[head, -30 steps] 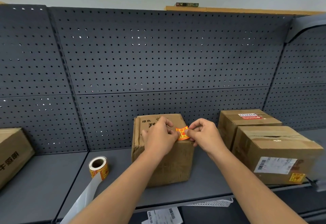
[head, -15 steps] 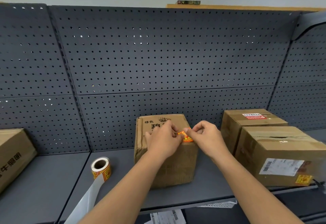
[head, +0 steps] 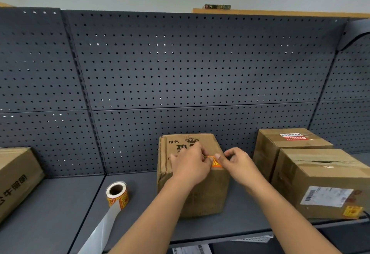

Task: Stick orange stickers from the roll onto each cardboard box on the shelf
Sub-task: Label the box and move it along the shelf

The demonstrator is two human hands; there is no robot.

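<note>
Both hands meet at the top front edge of the creased brown cardboard box [head: 208, 193] mid-shelf. The left hand [head: 190, 165] and the right hand [head: 238, 165] each have a grip pinching one end of the small glossy orange paper sticker [head: 216, 163], right at that edge. The round sticker roll [head: 117, 193] stands to the left on the smooth grey metal shelf [head: 60, 213] with open room around it. A taped cardboard box [head: 320, 173] sits close on the right.

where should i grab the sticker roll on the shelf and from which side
Grip the sticker roll across its round outer wall, coming from above: it seems to stand on end, core hole up. Avoid the front, where the white backing strip trails off.
</note>
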